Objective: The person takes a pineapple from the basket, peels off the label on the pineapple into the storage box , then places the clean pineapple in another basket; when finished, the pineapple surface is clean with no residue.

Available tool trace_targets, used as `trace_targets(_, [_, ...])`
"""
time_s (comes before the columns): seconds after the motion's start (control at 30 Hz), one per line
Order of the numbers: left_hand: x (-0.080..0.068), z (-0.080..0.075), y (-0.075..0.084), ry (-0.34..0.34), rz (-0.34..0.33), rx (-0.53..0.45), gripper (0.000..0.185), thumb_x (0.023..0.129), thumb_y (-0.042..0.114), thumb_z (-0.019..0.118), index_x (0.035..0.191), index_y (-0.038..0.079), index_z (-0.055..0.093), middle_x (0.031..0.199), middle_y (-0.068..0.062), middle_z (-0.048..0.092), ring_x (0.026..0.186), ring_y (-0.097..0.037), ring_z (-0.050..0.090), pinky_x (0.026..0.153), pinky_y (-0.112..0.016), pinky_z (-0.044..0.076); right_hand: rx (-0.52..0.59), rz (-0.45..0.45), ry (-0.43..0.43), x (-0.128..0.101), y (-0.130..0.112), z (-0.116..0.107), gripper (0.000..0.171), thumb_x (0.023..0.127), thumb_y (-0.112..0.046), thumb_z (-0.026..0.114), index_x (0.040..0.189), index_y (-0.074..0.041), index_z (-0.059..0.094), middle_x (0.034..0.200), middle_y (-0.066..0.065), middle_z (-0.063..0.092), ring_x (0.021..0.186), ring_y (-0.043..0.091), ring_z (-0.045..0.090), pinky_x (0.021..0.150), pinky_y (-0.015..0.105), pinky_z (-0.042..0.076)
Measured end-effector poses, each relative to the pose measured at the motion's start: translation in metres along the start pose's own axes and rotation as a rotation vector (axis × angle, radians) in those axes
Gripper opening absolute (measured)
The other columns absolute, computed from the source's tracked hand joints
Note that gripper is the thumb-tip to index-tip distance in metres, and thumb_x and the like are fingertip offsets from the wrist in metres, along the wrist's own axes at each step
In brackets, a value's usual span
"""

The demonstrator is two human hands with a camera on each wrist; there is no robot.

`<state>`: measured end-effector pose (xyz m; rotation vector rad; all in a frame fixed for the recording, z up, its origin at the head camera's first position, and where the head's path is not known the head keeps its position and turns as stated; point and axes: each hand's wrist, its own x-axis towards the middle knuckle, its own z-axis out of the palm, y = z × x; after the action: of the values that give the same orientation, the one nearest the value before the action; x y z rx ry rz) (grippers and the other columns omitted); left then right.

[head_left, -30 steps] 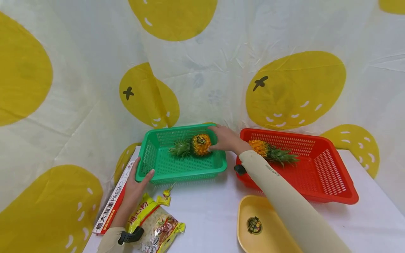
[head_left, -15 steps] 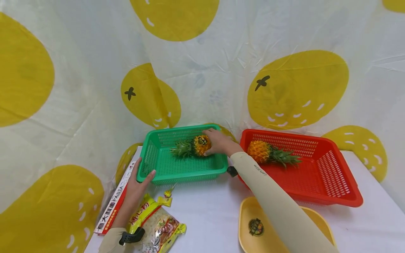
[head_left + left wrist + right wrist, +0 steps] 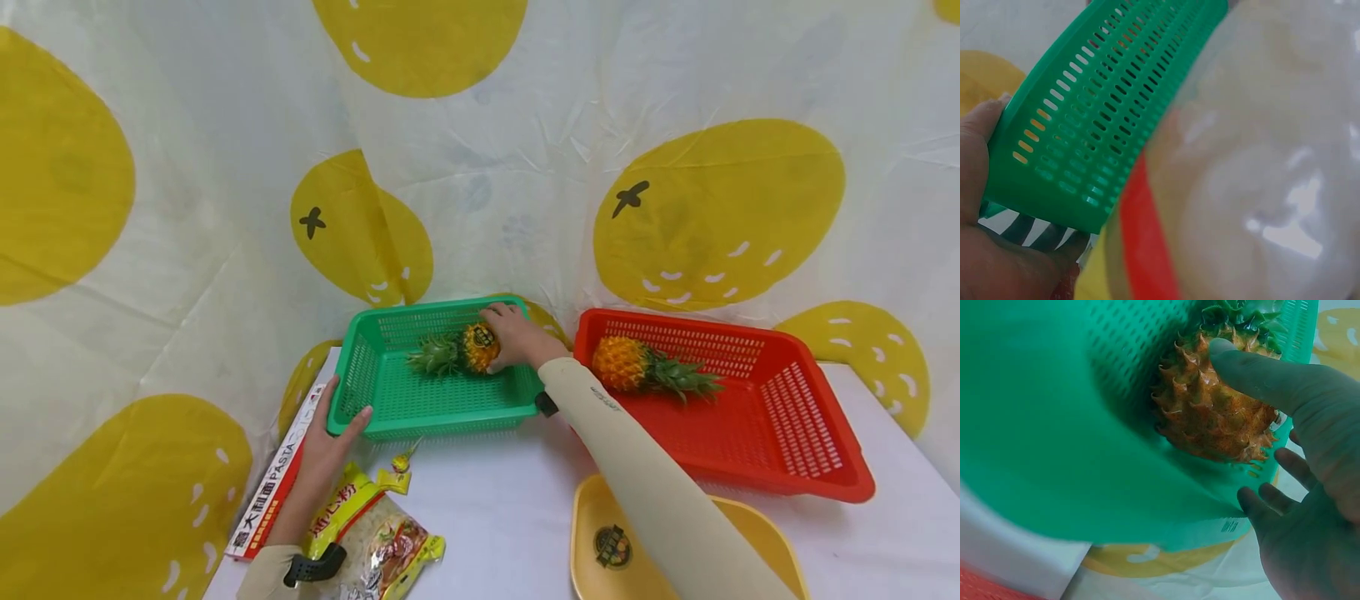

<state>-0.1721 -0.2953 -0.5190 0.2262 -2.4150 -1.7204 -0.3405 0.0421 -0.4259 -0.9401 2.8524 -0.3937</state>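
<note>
- The green basket (image 3: 420, 400) is slotted plastic with a slight sheen, as is the red basket (image 3: 787, 433).
- The pineapple (image 3: 1210, 412) in the green one has rough, spiky, waxy skin.
- The noodle bag (image 3: 382, 542) is glossy plastic film.
- The backdrop (image 3: 525, 167) is creased, matt cloth.

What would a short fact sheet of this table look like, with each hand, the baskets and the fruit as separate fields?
Left hand: left hand holds the near left corner of the green basket.
Right hand: right hand has its grip on the small pineapple, thumb on its skin.
Green basket: holds that small pineapple, lying on its side.
Red basket: red basket holds a second pineapple, untouched.
Nearby: pasta box, snack bag, yellow tray.
</note>
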Motion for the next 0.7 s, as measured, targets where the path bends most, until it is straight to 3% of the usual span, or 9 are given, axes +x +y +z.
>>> trace_targets(0.27, [0.0,0.0,0.003,-0.006,-0.025,-0.002,0.091,0.099,0.05,0.073,0.168,0.05,0.013,0.175,-0.006,0.014,0.155,-0.04,0.02,0.118,-0.065,0.029,0.064,0.024,-0.04,0.007,-0.003,-0.005,0.1,0.09,-0.023,0.089,0.168,-0.009,0.028,0.17,0.016,0.025,0.155,0.041,0.02,0.114,0.053,0.04])
trace_targets(0.5, [0.003,-0.001,0.0,-0.024,-0.058,-0.026,0.092,0.102,0.044,0.072,0.17,0.044,0.01,0.175,-0.009,0.01,0.156,-0.041,0.017,0.117,-0.065,0.028,0.047,0.035,-0.06,0.018,0.003,0.003,0.103,0.088,-0.028,0.091,0.167,-0.008,0.029,0.168,0.016,0.029,0.154,0.042,0.024,0.115,0.054,0.039])
trace_targets(0.7, [0.0,0.0,0.008,-0.014,-0.04,-0.031,0.09,0.1,0.048,0.073,0.169,0.047,0.015,0.174,-0.006,0.014,0.155,-0.039,0.019,0.117,-0.063,0.029,0.066,0.042,-0.104,0.024,0.005,0.007,0.101,0.089,-0.029,0.09,0.167,-0.008,0.03,0.168,0.016,0.03,0.152,0.04,0.027,0.115,0.054,0.039])
